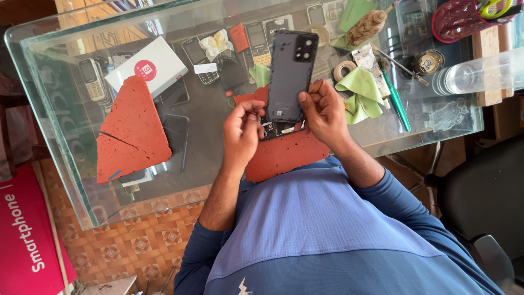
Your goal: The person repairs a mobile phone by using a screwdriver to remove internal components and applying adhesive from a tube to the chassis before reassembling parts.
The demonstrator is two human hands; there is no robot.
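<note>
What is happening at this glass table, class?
A person in a blue shirt holds a dark phone over a glass table with both hands. The left hand pinches its lower edge, where inner parts show; the right hand steadies its side with the thumb on the back cover. Red mat pieces, older phones, a white box and a green cloth lie around.

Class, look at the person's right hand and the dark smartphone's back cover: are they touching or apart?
Touching. The head view shows the right hand with its thumb pressed flat on the back cover near its lower edge, fingers wrapped along its side; no gap shows.
</note>
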